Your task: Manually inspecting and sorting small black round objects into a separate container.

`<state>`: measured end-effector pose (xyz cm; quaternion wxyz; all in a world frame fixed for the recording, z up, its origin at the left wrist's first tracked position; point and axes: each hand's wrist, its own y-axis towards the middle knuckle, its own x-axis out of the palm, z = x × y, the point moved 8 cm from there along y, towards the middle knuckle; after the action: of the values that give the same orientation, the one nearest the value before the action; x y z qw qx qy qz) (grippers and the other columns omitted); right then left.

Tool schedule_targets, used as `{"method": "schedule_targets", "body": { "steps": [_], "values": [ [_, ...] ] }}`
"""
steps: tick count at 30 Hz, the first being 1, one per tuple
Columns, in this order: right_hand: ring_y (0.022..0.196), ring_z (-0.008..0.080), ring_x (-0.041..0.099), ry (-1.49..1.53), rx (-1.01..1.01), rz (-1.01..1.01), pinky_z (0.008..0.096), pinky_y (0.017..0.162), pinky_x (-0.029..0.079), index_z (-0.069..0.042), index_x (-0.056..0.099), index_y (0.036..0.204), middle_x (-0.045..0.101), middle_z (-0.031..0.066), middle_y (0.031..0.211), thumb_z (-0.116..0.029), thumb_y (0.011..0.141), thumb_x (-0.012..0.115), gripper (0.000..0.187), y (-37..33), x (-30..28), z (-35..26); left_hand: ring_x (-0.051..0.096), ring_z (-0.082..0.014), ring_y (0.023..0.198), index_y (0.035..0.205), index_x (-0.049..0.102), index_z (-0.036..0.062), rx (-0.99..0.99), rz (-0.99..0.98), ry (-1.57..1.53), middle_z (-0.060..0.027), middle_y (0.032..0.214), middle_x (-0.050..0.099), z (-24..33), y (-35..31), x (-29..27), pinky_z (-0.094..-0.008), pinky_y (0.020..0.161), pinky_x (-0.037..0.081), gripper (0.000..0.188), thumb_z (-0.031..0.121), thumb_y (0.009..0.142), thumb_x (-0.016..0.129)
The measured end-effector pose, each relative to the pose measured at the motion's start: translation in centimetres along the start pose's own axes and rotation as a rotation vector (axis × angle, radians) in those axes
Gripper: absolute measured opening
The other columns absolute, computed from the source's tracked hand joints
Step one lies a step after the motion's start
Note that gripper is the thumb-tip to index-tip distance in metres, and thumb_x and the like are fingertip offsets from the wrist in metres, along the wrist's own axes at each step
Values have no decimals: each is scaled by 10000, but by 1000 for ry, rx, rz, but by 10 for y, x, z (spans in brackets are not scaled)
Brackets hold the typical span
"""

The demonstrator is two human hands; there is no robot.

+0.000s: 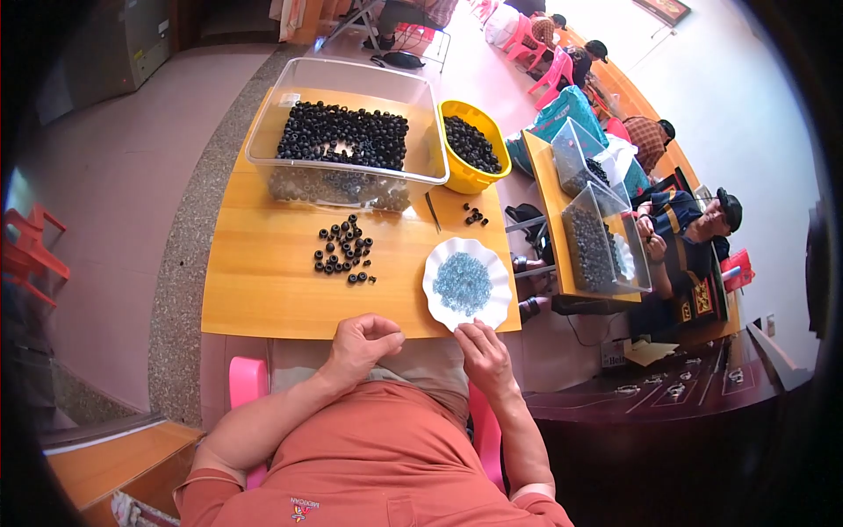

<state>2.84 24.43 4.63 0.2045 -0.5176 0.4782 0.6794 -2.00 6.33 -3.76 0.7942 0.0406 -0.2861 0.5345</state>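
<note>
My left hand (pixel 364 347) is at the table's near edge, its fingers curled and thumb pressed to them; anything between them is too small to make out. The closed fingertips of my right hand (pixel 486 356) meet the near rim of a white wavy-edged plate (pixel 431 279), and whatever they may pinch is hidden. Small clear bluish pieces (pixel 463 283) lie heaped on the plate. Left of it, a loose group of round black parts with holes (pixel 345 250) is spread on the wooden table (pixel 263 294).
A large clear bin (pixel 351 180) of black parts stands at the back, beside a yellow basket (pixel 465 180) of more. Thin dark tweezers (pixel 432 212) and a few black parts (pixel 475 216) lie before them. On the right, a person (pixel 694 233) sits by a second table with clear bins (pixel 606 241).
</note>
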Motion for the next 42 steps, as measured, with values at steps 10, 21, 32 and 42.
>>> {"method": "schedule_targets", "body": {
  "steps": [10,21,32,42],
  "values": [
    [777,304,660,216,208,190,371,664,534,-6,652,935,678,133,876,43,779,702,171,10,-15,31,645,-111,768,970,643,-13,14,-4,-17,-53,888,668,-1,1,-1,-243,723,559,122,41,876,696],
    [781,321,657,226,207,110,376,676,528,-7,677,994,668,160,878,8,822,677,173,13,4,55,644,-106,751,969,647,-9,18,-3,-26,-49,873,670,-1,2,-2,-237,705,550,131,42,865,707],
    [752,258,664,344,292,154,319,652,532,0,659,951,670,140,884,28,791,710,170,9,5,62,645,-100,754,963,652,9,-6,-2,-14,-37,866,671,-1,2,-2,-235,701,545,118,40,865,710],
    [753,143,641,517,463,63,262,677,516,18,669,942,671,75,849,67,811,698,142,0,15,76,650,-91,778,1006,686,-3,-46,-53,-5,-47,879,697,-5,1,4,-223,714,541,158,73,870,712]
  ]
}}
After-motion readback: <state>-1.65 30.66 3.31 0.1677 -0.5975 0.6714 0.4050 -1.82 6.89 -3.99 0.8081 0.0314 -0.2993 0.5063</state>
